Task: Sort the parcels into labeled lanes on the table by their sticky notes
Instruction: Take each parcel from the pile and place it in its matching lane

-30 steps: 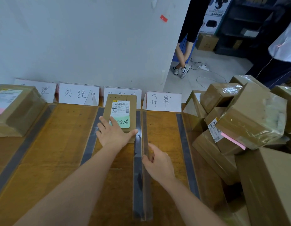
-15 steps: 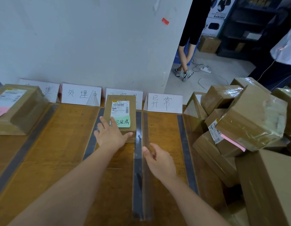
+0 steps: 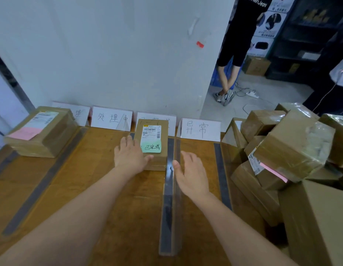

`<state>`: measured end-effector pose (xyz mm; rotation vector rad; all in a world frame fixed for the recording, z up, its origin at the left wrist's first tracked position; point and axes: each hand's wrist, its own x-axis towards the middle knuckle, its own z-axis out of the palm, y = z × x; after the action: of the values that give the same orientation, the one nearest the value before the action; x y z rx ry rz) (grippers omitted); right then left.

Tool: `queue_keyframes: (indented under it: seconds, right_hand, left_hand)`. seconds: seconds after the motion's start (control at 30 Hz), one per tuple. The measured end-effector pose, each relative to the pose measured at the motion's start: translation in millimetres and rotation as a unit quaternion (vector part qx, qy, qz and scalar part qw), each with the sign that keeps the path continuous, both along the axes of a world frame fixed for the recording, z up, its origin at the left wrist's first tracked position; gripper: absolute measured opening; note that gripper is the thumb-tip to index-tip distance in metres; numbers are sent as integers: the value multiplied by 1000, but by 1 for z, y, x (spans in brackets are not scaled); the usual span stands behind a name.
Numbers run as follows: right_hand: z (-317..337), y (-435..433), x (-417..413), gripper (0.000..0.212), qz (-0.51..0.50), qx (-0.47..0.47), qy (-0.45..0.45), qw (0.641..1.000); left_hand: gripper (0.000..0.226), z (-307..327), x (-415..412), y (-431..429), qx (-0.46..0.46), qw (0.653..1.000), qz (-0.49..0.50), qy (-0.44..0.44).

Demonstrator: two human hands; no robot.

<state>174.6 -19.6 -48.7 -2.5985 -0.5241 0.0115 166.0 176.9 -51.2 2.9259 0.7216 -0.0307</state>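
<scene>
My left hand (image 3: 130,156) lies flat against the left side of a small parcel (image 3: 159,163), thumb on its near top edge. The parcel bears a green sticky note (image 3: 151,148) and sits in the third lane of the table (image 3: 90,179). My right hand (image 3: 192,174) is spread just beside the clear divider (image 3: 169,217), possibly touching it. A parcel pile (image 3: 293,148) crowds the right side, and a pink-noted parcel (image 3: 42,131) lies far left.
</scene>
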Motion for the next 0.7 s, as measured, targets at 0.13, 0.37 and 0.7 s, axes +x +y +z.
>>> queue_keyframes:
  seconds: [0.13, 0.37, 0.7]
  right_hand:
    - [20, -2, -3, 51, 35, -34, -27, 998]
    - [60, -9, -18, 57, 70, -123, -58, 988]
    - [101, -30, -79, 54, 42, -168, -90, 981]
  left_hand:
    - [83, 22, -16, -6, 50, 998, -31, -15]
    - [77, 58, -47, -23, 108, 988, -101, -31]
    - [77, 96, -106, -44, 123, 973, -181, -68]
